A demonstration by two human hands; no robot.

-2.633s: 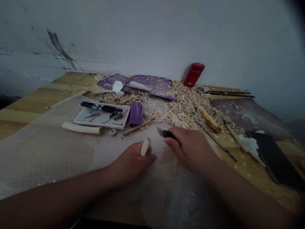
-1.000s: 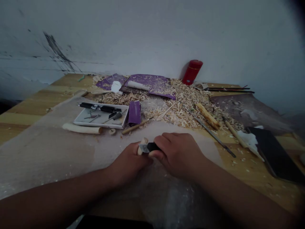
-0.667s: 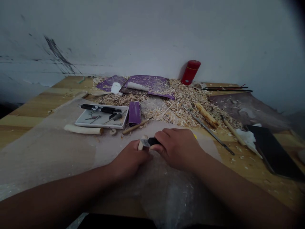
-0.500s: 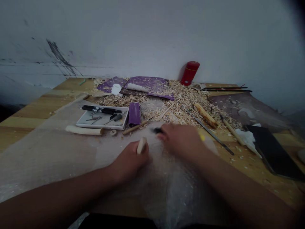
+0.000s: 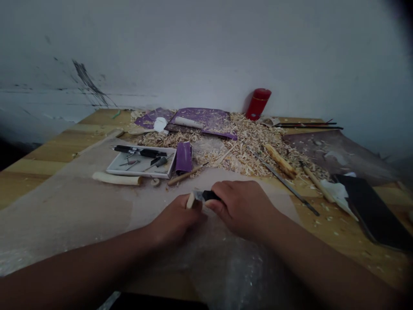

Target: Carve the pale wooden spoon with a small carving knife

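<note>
Both hands are held close tog. nr the middle of the view, each clamped on smth. A pale wooden piece (image 5: 190, 201) is gripped in the L hand (image 5: 177, 218), w/ only its end left showing above the fist; a black-handled knife (image 5: 211, 196) is gripped in the R hand (image 5: 241, 206), w/ its blade (image 5: 198, 196) pointed left. The piece is thus placed just left of the R hand, its visible axis tilted up & slightly right, & it is approached by the blade roughly crosswise, from the right, nr the exposed end. The piece itself is nearer the L hand, being enclosed by it. Whether the edge is pressed into the wood or only lined up w/ it can't be told

Beneath, a cloudy plastic sheet (image 5: 80, 224) is spread over part of the surface (image 5: 325, 224). Past the L hand, a curved pale stick (image 5: 116, 178) is laid just in front of a white tray (image 5: 138, 174); past the R, a heap of shavings (image 5: 248, 140) & a thin metal tool (image 5: 284, 183) are seen

The piece's lower part is hidden in the L fist, so its length can't be judged; the blade tip is hard to make out, & both forearms (image 5: 97, 258) are cut off by the frame
</note>
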